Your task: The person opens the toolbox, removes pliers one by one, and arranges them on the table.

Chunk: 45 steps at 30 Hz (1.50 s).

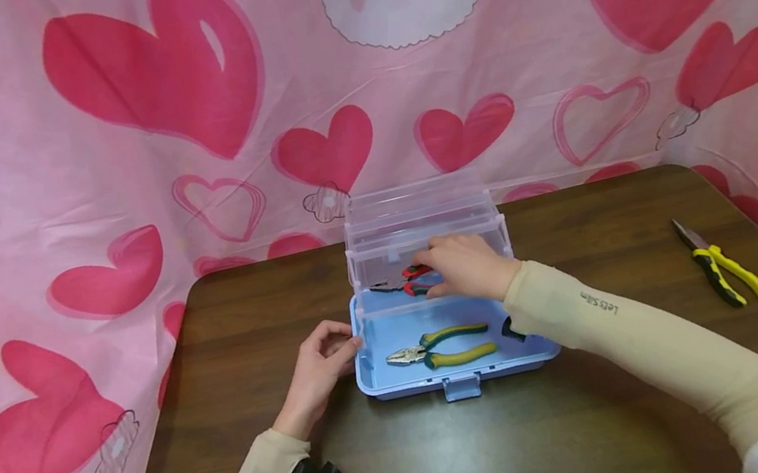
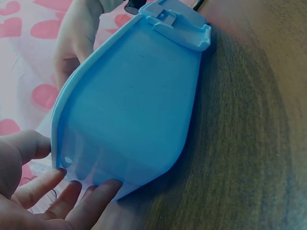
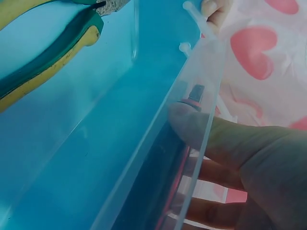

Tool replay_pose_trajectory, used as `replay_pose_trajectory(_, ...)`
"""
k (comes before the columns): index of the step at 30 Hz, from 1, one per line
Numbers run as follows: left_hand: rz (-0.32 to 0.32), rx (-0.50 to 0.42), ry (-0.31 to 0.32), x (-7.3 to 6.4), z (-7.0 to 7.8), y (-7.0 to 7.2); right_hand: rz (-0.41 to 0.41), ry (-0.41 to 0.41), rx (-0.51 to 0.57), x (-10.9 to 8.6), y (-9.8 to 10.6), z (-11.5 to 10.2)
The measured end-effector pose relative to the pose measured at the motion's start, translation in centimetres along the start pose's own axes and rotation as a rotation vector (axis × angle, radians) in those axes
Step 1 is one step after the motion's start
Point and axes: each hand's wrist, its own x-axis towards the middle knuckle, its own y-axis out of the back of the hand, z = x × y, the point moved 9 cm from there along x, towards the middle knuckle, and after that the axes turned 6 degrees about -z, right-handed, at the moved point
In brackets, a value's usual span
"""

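Note:
A light-blue toolbox (image 1: 406,390) stands on the table, its clear lid (image 1: 420,208) and tray raised at the back. My right hand (image 1: 469,264) grips red-and-black needle-nose pliers (image 1: 414,288) at the clear tray, their jaws pointing left. In the right wrist view the thumb (image 3: 189,127) lies along these pliers, seen through the clear tray wall (image 3: 144,143). Combination pliers (image 1: 461,356) with green-and-yellow handles lie in the blue base, jaws to the left. My left hand (image 1: 315,370) touches the box's left end, thumb at the rim and fingertips against the outer wall (image 2: 129,91).
Yellow-and-black long-nose pliers (image 1: 703,252) lie on the brown wooden table (image 1: 624,244) at the right. The box's front latch (image 1: 462,387) hangs down. Behind and to the sides hangs a pink curtain (image 1: 120,147) with hearts.

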Motion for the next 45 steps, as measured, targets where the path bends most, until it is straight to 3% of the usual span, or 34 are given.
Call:
replay_pose_trajectory(7, 0.010, 0.004, -0.010, 0.0, 0.1, 0.2, -0.051, -0.012, -0.018, 0.3, -0.4, -0.3)
replay_pose_trajectory(20, 0.010, 0.004, -0.005, -0.1, -0.4, 0.0, -0.017, 0.013, -0.110, -0.3, -0.9, -0.8)
replay_pose_trajectory(30, 0.002, -0.013, -0.018, 0.0, -0.4, -0.2, 0.015, 0.019, -0.069, -0.2, -0.3, 0.1)
replay_pose_trajectory(40, 0.010, 0.005, -0.028, 0.0, -0.1, -0.2, 0.005, 0.016, 0.087, -0.8, 0.4, 1.2)
replay_pose_trajectory(45, 0.014, 0.005, -0.020, -0.1, -0.1, -0.1, 0.038, -0.002, 0.081, -1.4, 0.6, 1.5)
